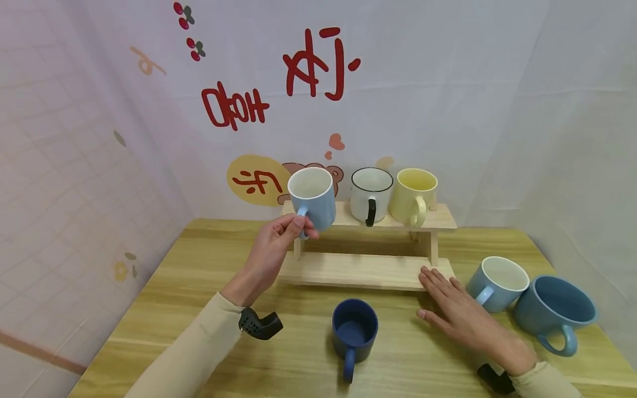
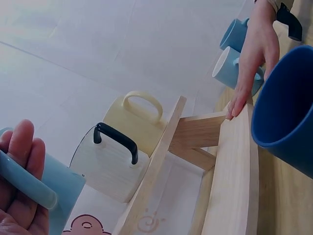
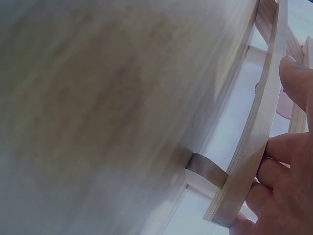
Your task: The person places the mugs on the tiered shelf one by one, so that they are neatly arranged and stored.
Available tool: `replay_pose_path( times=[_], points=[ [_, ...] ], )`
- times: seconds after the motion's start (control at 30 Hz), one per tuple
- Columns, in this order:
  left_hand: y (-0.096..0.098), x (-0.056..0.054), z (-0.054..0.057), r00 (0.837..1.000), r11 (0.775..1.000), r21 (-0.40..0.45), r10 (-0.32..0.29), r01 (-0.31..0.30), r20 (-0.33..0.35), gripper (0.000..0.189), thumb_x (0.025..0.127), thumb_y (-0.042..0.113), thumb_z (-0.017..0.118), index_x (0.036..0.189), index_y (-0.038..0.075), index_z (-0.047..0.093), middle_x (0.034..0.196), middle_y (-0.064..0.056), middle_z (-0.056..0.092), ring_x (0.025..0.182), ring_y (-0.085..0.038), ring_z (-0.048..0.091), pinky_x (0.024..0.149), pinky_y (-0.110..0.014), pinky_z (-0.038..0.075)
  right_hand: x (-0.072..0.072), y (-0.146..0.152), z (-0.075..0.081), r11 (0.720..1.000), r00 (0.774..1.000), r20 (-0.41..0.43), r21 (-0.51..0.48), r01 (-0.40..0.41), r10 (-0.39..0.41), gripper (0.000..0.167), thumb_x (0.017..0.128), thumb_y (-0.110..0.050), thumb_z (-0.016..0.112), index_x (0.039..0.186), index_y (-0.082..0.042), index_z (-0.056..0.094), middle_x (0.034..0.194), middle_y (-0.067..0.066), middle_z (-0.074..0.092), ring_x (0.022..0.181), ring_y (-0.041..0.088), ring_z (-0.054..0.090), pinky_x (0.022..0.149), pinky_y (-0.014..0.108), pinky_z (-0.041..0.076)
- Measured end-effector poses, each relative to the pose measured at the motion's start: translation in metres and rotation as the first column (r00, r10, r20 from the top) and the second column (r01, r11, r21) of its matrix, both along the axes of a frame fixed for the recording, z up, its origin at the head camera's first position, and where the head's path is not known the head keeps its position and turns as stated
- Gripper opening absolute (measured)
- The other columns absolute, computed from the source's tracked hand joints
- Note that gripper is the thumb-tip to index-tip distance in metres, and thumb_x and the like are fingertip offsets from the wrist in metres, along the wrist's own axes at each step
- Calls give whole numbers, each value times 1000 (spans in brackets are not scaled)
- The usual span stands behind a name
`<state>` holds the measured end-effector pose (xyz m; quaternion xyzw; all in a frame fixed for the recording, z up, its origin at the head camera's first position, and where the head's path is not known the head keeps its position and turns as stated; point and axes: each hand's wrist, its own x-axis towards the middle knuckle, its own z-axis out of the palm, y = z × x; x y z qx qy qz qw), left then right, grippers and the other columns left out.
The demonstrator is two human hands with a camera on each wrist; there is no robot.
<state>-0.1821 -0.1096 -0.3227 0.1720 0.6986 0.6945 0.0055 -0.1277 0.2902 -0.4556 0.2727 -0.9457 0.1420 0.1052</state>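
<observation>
Faces a pale curtain (image 1: 448, 83) marked with red lettering. Reaches over a wood-grain table (image 1: 209, 265). Has in front a two-tier wooden rack (image 1: 318, 271). Wears beige sleeves (image 1: 199, 340) on both arms. Rests the right hand (image 1: 463, 312) loosely, free of any grip, against the right end of the lower board (image 1: 368, 272), with fingers stretched out. Holds the left hand (image 1: 278, 237) up by the left end of the upper board (image 1: 343, 216), with thumb and fingers closed round a handle.

Has the teal mug (image 1: 547, 318) upright on the table, well to the right of the right hand. Grasps in the left hand the blue mug (image 1: 318, 207), white inside, near the left end of the upper board and apart from the white mug (image 1: 365, 204). Shows a gap between mug base and board in the left wrist view. Has a second blue mug (image 1: 490, 293) between the right hand and the teal mug; cannot tell if touching the latter. Carries on the upper board the yellow mug (image 1: 405, 204), just beside the black-rimmed white mug. Has the navy mug (image 1: 355, 331) on the table between both arms.

Grips the blue mug by its handle (image 2: 29, 181) alone. Touches the lower board with the right fingertips (image 1: 425, 272).
</observation>
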Motion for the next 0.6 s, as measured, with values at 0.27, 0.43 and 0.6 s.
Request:
replay_pose_path(
  times=[0.27,0.43,0.6],
  points=[
    [7,-11,1,1000,999,41,-4,5,-6,35,110,24,53,113,-9,65,97,-13,74,115,-28,61,111,-46,40,0,0,-2,1000,1000,-1,-5,4,-4,76,99,-42,70,158,-2,41,163,18,38,147,43,38,125,49,22],
    [12,-18,-1,1000,999,36,4,-5,20,34,110,24,53,115,-8,65,96,-8,75,121,-26,59,112,-45,39,1,-1,-2,1000,1000,4,-1,8,-8,77,99,-43,69,158,-2,41,163,17,39,147,42,38,125,49,22],
    [18,-26,-3,1000,1000,11,21,-21,23,36,110,25,53,115,-7,66,100,-10,76,129,-25,55,115,-47,35,2,-1,-1,1000,1000,6,1,13,-13,77,100,-43,69,158,-3,40,163,17,38,147,42,38,124,51,24]
  ],
)
